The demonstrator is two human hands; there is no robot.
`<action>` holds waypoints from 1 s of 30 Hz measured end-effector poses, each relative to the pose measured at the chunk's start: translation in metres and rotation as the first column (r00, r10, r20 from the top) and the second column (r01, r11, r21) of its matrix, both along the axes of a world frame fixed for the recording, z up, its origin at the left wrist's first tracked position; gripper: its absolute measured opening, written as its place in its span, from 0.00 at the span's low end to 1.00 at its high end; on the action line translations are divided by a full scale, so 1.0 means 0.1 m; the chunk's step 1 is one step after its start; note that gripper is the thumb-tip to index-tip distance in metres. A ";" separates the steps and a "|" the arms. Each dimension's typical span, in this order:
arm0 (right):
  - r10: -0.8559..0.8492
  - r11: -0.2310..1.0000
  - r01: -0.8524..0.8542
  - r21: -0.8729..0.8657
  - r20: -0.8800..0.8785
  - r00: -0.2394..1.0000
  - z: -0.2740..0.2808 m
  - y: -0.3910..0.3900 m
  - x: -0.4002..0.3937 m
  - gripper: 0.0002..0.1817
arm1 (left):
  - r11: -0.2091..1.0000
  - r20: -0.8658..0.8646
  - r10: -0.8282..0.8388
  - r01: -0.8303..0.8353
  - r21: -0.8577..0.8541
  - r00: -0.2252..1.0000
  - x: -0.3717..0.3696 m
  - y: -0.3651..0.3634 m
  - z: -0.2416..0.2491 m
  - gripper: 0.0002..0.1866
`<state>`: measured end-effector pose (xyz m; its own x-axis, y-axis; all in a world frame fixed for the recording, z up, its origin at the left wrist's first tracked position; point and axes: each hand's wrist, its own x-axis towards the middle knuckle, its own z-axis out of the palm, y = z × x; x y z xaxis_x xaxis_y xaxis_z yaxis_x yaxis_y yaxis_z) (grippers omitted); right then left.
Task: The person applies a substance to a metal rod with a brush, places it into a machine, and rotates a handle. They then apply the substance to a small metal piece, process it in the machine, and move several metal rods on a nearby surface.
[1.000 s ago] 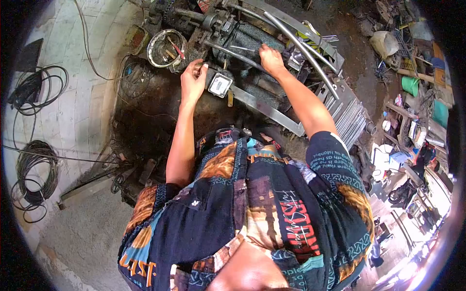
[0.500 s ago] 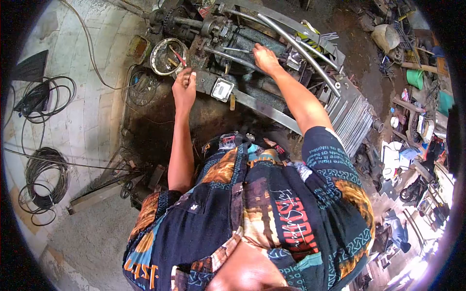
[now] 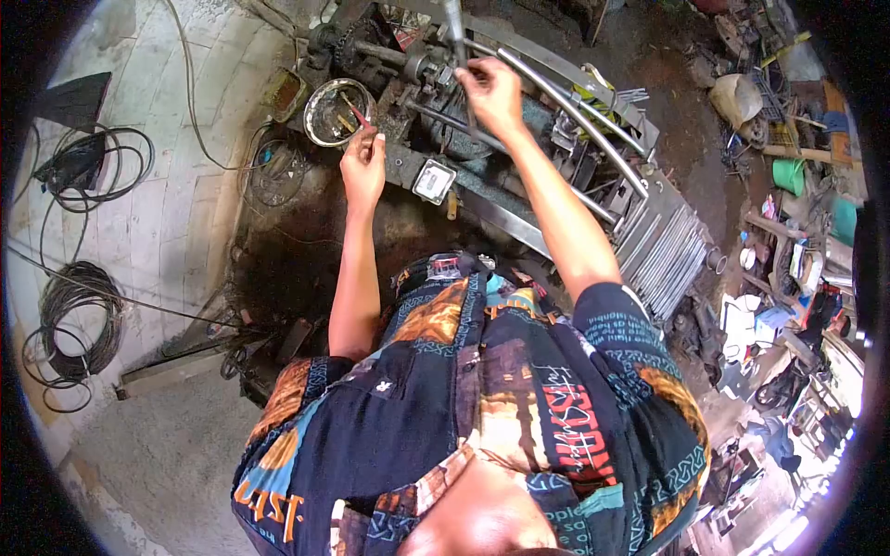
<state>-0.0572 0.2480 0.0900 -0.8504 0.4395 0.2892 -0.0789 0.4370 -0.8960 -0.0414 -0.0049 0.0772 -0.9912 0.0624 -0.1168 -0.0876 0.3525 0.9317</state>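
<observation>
My left hand (image 3: 363, 169) is closed in a pinch on a thin reddish stick (image 3: 360, 115). The stick tilts over the near rim of a round, stained bowl (image 3: 310, 128), which has another small stick in it. Over the machine bed, my right hand (image 3: 496, 95) is closed around a slim metal rod (image 3: 456, 37). Motion smears the rod, and its far end runs to the top edge of the view. Below that hand lies a greasy machine with a shaft and chuck-like parts (image 3: 419, 67). A white-framed square box (image 3: 433, 181) sits on the machine's front rail, between my hands.
Long metal tubes (image 3: 575, 120) slant along the machine's far side. A bundle of metal rods (image 3: 669, 269) rests at its right end. Coiled black cable (image 3: 79, 324) lies on the floor at left. A green bucket (image 3: 789, 175) and mixed clutter stand at right.
My right hand has risen from the machine bed and moved slightly left, swinging the rod from lying flat to pointing away. My left hand stays by the bowl with the reddish stick.
</observation>
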 end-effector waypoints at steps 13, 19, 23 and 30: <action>-0.542 0.133 -0.005 -0.991 -0.077 0.837 0.94 1.21 1.12 0.06 | 0.936 -0.049 -0.172 0.179 0.302 0.984 0.00 1.03 -0.02 0.11; -0.602 -0.008 -0.105 -0.994 -0.079 0.795 0.84 1.46 1.69 0.08 | 0.763 -0.044 -0.473 0.434 0.479 0.880 0.66 1.99 0.38 0.17; -0.601 -0.064 -0.057 -0.996 -0.007 0.799 0.90 1.44 2.03 0.07 | 0.666 -0.011 -0.523 0.417 0.619 0.852 1.02 2.56 0.75 0.19; -0.567 -0.210 -0.065 -0.976 0.067 0.821 0.66 1.53 2.47 0.09 | 0.473 0.123 -0.556 0.192 0.860 0.822 1.45 3.11 0.63 0.14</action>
<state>0.1902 0.4006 0.1556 -0.5627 0.6201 -0.5466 -0.6013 -0.7608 -0.2441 0.1035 0.3058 0.1405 -0.7399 0.6608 -0.1257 -0.5044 -0.4215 0.7536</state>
